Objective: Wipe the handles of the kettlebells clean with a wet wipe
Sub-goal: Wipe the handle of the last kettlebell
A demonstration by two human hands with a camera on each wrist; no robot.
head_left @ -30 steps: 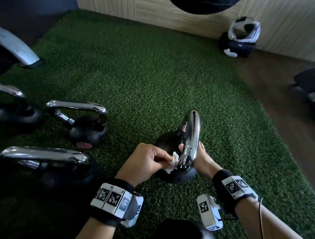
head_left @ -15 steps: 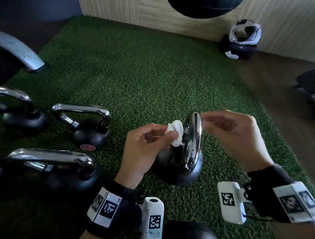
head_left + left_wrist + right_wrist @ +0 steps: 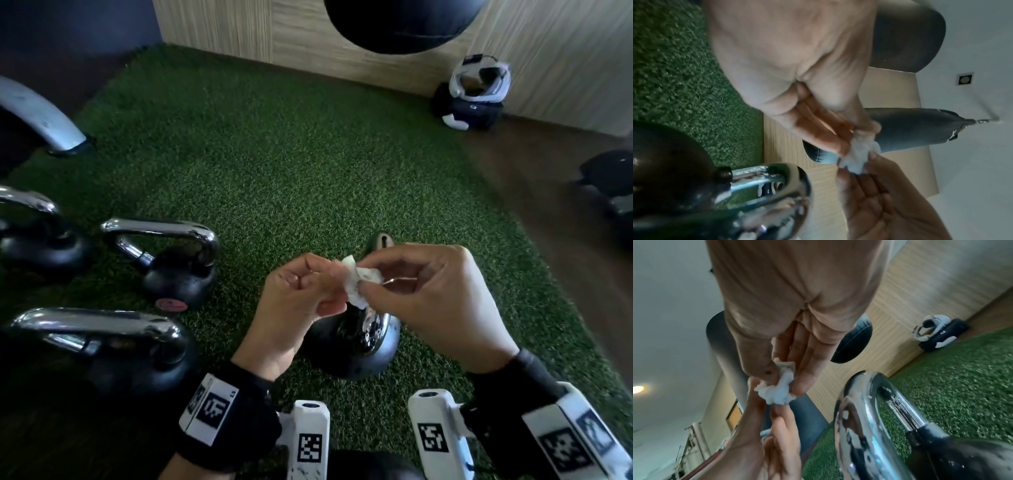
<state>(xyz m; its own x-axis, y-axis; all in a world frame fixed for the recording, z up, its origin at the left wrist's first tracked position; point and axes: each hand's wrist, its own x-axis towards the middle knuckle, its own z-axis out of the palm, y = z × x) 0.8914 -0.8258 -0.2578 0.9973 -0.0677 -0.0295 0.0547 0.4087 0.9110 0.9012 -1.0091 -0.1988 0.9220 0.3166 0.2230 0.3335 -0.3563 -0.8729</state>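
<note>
Both hands meet above the kettlebell point(image 3: 356, 342) in front of the person, each with a pinching grip on the same crumpled white wet wipe point(image 3: 358, 282). The left hand point(image 3: 298, 305) has its fingers curled and clamps one end of the wad; the right hand point(image 3: 435, 301) nips the other end between thumb and fingertips. The wipe hangs in the air between them, clear of the chrome handle point(image 3: 865, 410) just below, which is glossy, rounded and flecked with small white bits.

That kettlebell has a black ball-shaped body and stands on green artificial turf point(image 3: 274, 164), a dense, short-piled mat. To the left stand three more kettlebells with the same polished loops: a small one point(image 3: 174, 270) with a pinkish label low on its side, a larger one point(image 3: 102, 346) nearer the person, and a third point(image 3: 34, 240) at the frame's edge.

Beyond the turf runs a pale wood-grain wall point(image 3: 239, 31). A dark punching bag point(image 3: 400, 24) hangs in front of it. A white headset point(image 3: 479, 80) sits atop a black case point(image 3: 469, 109) by the wall, on brown flooring.
</note>
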